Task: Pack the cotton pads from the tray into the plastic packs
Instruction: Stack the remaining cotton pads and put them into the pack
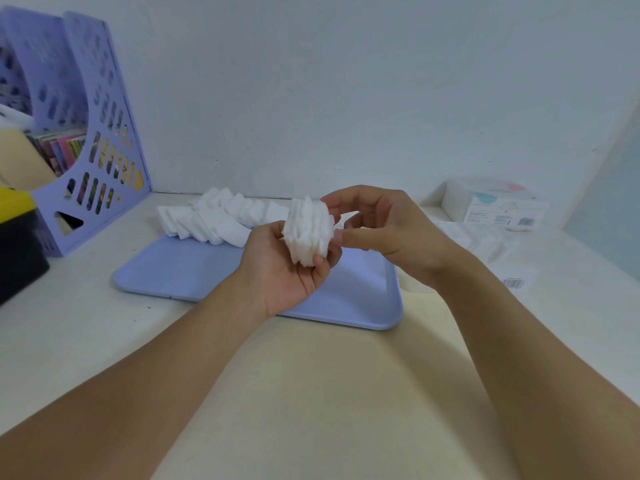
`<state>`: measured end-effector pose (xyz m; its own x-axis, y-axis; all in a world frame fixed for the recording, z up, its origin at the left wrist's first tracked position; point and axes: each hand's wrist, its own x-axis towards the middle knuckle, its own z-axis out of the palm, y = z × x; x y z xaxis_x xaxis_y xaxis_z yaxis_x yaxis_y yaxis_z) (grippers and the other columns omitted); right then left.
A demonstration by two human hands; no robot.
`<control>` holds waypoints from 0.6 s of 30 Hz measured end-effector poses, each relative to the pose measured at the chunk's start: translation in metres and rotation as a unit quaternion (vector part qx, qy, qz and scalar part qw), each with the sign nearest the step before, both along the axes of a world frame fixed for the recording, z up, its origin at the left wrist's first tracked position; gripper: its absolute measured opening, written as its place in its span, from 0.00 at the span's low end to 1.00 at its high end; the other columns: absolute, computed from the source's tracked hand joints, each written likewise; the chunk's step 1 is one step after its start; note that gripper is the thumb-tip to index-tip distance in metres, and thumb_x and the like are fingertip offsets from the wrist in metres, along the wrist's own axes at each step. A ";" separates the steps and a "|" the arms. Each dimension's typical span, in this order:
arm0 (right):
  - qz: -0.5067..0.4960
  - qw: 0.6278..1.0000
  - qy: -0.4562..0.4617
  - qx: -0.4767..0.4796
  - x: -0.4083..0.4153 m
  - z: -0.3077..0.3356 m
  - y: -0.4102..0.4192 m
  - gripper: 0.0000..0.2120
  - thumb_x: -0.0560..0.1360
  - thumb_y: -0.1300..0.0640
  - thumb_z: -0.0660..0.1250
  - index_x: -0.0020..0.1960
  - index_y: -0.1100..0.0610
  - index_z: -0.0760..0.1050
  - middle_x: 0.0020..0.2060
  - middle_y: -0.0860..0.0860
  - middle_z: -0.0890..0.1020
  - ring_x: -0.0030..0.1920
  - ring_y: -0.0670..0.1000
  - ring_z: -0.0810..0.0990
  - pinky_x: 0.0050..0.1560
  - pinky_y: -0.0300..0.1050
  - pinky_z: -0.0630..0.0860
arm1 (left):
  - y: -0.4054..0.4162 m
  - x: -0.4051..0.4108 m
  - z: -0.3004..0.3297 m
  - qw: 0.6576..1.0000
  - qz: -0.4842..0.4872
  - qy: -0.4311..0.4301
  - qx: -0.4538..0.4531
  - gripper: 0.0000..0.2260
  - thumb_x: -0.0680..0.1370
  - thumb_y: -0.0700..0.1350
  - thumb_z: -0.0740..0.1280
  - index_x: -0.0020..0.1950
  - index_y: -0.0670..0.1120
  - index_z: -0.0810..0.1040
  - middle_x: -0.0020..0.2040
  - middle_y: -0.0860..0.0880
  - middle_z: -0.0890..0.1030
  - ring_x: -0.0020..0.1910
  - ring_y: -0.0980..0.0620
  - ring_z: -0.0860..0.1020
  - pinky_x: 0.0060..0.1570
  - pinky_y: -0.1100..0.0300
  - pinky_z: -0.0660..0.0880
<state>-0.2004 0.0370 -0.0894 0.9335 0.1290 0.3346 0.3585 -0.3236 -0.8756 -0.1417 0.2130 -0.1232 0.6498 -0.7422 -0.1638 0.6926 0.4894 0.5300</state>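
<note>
Above the blue tray [166, 271], left hand [287, 268] gripping cotton pad stack [309, 233], right hand [384, 226] fingers curled against it

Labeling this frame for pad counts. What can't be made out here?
- Number of pads in the held stack: head view, edges blur together, and the left hand and right hand cover its sides.
- Pads on the tray: the hands hide the row's right end.
- Plastic packs: pale and washed out, contents unclear.
- Box print: too small.
</note>
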 end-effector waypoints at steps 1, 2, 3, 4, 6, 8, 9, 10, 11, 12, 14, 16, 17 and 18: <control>-0.009 1.000 -0.011 -0.001 0.000 -0.001 0.001 0.19 0.72 0.64 0.77 0.61 0.56 0.81 0.54 0.55 0.85 0.44 0.52 0.77 0.49 0.43 0.77 | -0.001 -0.001 0.000 1.000 -0.007 -0.003 -0.003 0.18 0.79 0.44 0.54 0.63 0.43 0.78 0.46 0.44 0.81 0.35 0.48 0.79 0.23 0.63 0.74; -0.020 1.000 -0.024 -0.003 0.001 -0.002 0.002 0.19 0.71 0.64 0.78 0.60 0.56 0.82 0.52 0.54 0.85 0.44 0.50 0.78 0.51 0.41 0.78 | -0.001 -0.002 0.000 1.000 -0.013 -0.006 -0.007 0.19 0.78 0.44 0.55 0.64 0.43 0.77 0.47 0.44 0.81 0.36 0.48 0.79 0.24 0.63 0.75; -0.032 0.999 -0.037 -0.007 0.001 -0.003 0.004 0.19 0.70 0.64 0.79 0.59 0.56 0.82 0.49 0.53 0.86 0.44 0.48 0.79 0.49 0.39 0.77 | -0.001 -0.002 0.000 1.000 -0.017 -0.005 -0.011 0.19 0.77 0.45 0.56 0.65 0.43 0.77 0.47 0.45 0.82 0.38 0.48 0.80 0.25 0.63 0.76; -0.043 0.998 -0.049 -0.013 0.002 -0.004 0.005 0.18 0.70 0.64 0.79 0.58 0.56 0.82 0.47 0.52 0.86 0.42 0.47 0.79 0.47 0.39 0.77 | -0.001 -0.002 0.000 1.000 -0.022 0.000 -0.015 0.19 0.77 0.45 0.57 0.65 0.43 0.77 0.49 0.45 0.82 0.40 0.48 0.80 0.26 0.63 0.77; -0.069 0.994 -0.075 -0.033 0.004 -0.006 0.006 0.16 0.70 0.64 0.79 0.56 0.56 0.81 0.45 0.51 0.86 0.40 0.48 0.81 0.44 0.42 0.78 | -0.001 0.000 -0.001 0.999 -0.030 0.014 -0.028 0.18 0.78 0.46 0.57 0.64 0.42 0.78 0.52 0.44 0.82 0.43 0.47 0.81 0.30 0.61 0.80; -0.098 0.989 -0.101 -0.044 0.006 -0.007 0.008 0.12 0.70 0.65 0.78 0.51 0.57 0.81 0.43 0.50 0.86 0.40 0.50 0.83 0.42 0.46 0.80 | -0.001 0.001 -0.002 0.999 -0.032 0.025 -0.035 0.17 0.81 0.47 0.56 0.62 0.40 0.78 0.51 0.43 0.82 0.43 0.45 0.83 0.33 0.58 0.82; -0.109 0.987 -0.108 -0.043 0.007 -0.008 0.009 0.09 0.71 0.65 0.77 0.48 0.57 0.81 0.42 0.49 0.85 0.39 0.52 0.84 0.41 0.45 0.79 | -0.002 0.001 -0.002 0.999 -0.028 0.024 -0.026 0.17 0.82 0.47 0.55 0.62 0.41 0.78 0.51 0.42 0.82 0.43 0.44 0.84 0.34 0.57 0.82; -0.119 0.986 -0.112 -0.045 0.008 -0.009 0.011 0.07 0.71 0.66 0.76 0.45 0.57 0.81 0.40 0.48 0.85 0.39 0.52 0.84 0.40 0.44 0.79 | -0.003 0.002 -0.003 1.000 -0.020 0.015 -0.009 0.18 0.82 0.47 0.55 0.63 0.41 0.78 0.54 0.42 0.83 0.44 0.44 0.83 0.37 0.57 0.82; -0.130 0.984 -0.114 -0.054 0.009 -0.011 0.013 0.07 0.71 0.66 0.76 0.43 0.56 0.81 0.40 0.48 0.84 0.39 0.52 0.84 0.40 0.43 0.79 | -0.004 0.003 -0.005 1.000 -0.006 -0.001 0.013 0.18 0.82 0.46 0.55 0.65 0.42 0.78 0.58 0.43 0.83 0.46 0.45 0.83 0.41 0.57 0.81; -0.139 0.981 -0.118 -0.067 0.009 -0.012 0.015 0.06 0.71 0.66 0.76 0.42 0.56 0.82 0.40 0.48 0.84 0.39 0.51 0.83 0.40 0.44 0.80 | -0.005 0.003 -0.006 0.999 0.004 -0.019 0.034 0.19 0.82 0.46 0.54 0.68 0.43 0.78 0.64 0.44 0.81 0.49 0.46 0.81 0.47 0.57 0.79; -0.139 0.980 -0.117 -0.085 0.010 -0.014 0.017 0.05 0.71 0.65 0.77 0.42 0.56 0.83 0.40 0.49 0.85 0.40 0.51 0.83 0.42 0.46 0.81 | -0.006 0.004 -0.007 0.998 0.015 -0.038 0.056 0.20 0.83 0.45 0.53 0.71 0.45 0.76 0.69 0.46 0.78 0.52 0.47 0.79 0.52 0.57 0.74; -0.120 0.984 -0.097 -0.088 0.009 -0.014 0.016 0.06 0.70 0.63 0.79 0.45 0.57 0.84 0.42 0.49 0.86 0.41 0.51 0.84 0.43 0.47 0.83 | -0.007 0.004 -0.007 0.997 0.033 -0.037 0.066 0.20 0.83 0.44 0.52 0.72 0.46 0.75 0.68 0.45 0.78 0.53 0.47 0.79 0.52 0.58 0.73; -0.110 0.986 -0.082 -0.091 0.008 -0.013 0.015 0.09 0.68 0.62 0.80 0.47 0.57 0.84 0.43 0.49 0.86 0.42 0.51 0.84 0.44 0.47 0.83 | -0.006 0.004 -0.007 0.996 0.041 -0.040 0.073 0.20 0.83 0.43 0.52 0.71 0.45 0.76 0.66 0.45 0.80 0.53 0.47 0.79 0.50 0.58 0.74; -0.101 0.988 -0.068 -0.094 0.007 -0.012 0.015 0.12 0.67 0.61 0.82 0.48 0.57 0.84 0.44 0.49 0.85 0.42 0.51 0.84 0.44 0.45 0.83 | -0.006 0.004 -0.006 0.995 0.047 -0.047 0.081 0.19 0.84 0.42 0.52 0.70 0.45 0.76 0.63 0.45 0.82 0.52 0.48 0.80 0.47 0.59 0.75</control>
<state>-0.1933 0.0516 -0.1015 0.8950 0.0168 0.4458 0.3796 -0.5536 -0.7412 -0.1377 0.2071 -0.1292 0.7325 -0.6468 -0.2123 0.5925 0.4521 0.6668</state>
